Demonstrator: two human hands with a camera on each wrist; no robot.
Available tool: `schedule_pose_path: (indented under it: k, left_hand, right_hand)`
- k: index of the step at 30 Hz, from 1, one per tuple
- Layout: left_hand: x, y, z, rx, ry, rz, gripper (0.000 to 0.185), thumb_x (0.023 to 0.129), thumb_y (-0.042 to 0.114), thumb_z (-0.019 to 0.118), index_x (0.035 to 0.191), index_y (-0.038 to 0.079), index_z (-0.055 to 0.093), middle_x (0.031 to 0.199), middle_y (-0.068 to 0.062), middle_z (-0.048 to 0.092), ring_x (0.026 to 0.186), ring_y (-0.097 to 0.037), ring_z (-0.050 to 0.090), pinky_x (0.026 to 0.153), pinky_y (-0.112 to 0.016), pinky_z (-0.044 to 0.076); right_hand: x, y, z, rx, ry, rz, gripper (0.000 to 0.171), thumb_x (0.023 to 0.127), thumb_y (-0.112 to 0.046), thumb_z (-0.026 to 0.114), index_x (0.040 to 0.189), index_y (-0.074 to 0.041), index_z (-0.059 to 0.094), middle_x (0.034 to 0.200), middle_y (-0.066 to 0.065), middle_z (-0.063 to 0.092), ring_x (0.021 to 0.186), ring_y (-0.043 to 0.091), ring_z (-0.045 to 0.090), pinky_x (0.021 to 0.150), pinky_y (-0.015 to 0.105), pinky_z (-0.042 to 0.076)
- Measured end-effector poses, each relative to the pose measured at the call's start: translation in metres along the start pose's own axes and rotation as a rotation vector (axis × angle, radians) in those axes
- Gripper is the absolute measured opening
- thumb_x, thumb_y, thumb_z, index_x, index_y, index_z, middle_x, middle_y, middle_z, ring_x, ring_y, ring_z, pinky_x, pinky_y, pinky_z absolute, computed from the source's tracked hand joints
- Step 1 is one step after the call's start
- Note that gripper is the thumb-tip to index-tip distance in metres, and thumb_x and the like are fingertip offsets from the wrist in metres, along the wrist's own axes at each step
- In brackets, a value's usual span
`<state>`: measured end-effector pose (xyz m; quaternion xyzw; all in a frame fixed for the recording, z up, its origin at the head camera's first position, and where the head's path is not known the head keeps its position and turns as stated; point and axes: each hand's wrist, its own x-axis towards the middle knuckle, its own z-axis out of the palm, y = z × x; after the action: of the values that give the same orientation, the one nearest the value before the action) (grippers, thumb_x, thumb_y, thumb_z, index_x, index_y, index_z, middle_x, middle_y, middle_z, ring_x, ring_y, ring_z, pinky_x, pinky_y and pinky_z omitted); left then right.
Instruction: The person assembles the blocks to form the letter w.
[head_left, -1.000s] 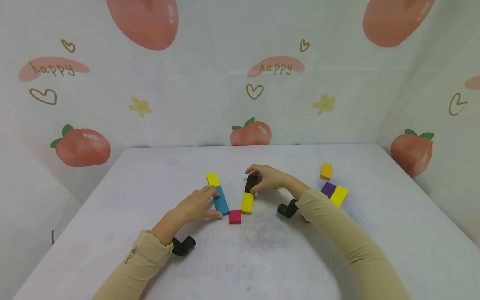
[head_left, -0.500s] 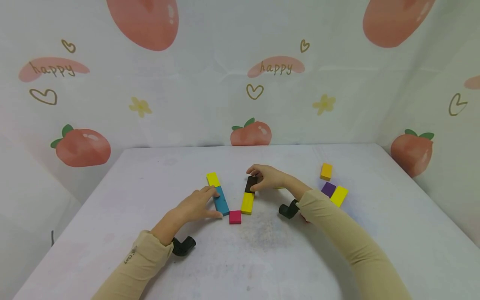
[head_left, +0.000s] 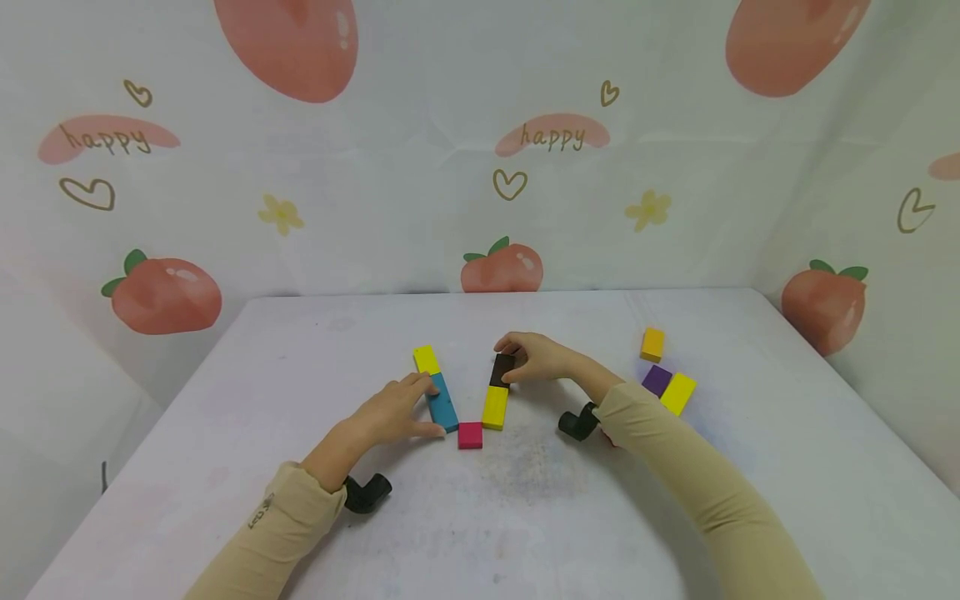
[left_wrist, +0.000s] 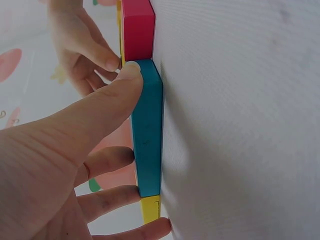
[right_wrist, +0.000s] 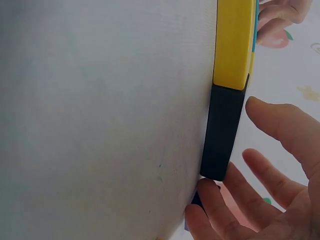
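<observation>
In the head view my left hand (head_left: 393,410) rests at a long blue block (head_left: 442,404), its thumb at the near end and its fingers spread along the block. A yellow block (head_left: 426,359) lies against the blue block's far end. My right hand (head_left: 542,357) holds a black block (head_left: 502,370), fingers bent at its far end and thumb at its near corner. That block sits end to end with another yellow block (right_wrist: 233,42). A small red block (left_wrist: 138,31) lies between the near ends of the two slanted rows, which form a V.
To the right lie an orange block (head_left: 652,344), a purple block (head_left: 657,380) and a yellow block (head_left: 678,392). Something red shows partly beneath the right sleeve (head_left: 675,442). Black wrist devices hang below both wrists. A printed cloth stands behind the white table (head_left: 480,533).
My right hand has shifted slightly toward me with the black block, closing up against the yellow one. A bit of yellow behind the right wrist is now hidden. My left hand stays put.
</observation>
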<state>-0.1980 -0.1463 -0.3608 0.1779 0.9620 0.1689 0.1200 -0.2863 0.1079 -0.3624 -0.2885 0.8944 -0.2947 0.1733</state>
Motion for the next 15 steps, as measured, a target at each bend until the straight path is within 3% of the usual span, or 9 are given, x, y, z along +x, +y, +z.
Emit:
schedule_pose_path:
  k: [15]
  left_hand:
    - [-0.0015, 0.0005, -0.0007, 0.0, 0.004, 0.007, 0.056, 0.078, 0.037, 0.073, 0.122, 0.01, 0.052, 0.138, -0.015, 0.046, 0.111, -0.034, 0.05, 0.099, -0.049, 0.044]
  right_hand:
    - [0.001, 0.0023, 0.0, -0.013, 0.005, -0.024, 0.047, 0.084, -0.016, 0.067, 0.125, -0.002, 0.05, 0.126, 0.017, 0.055, 0.112, 0.029, 0.053, 0.102, 0.039, 0.045]
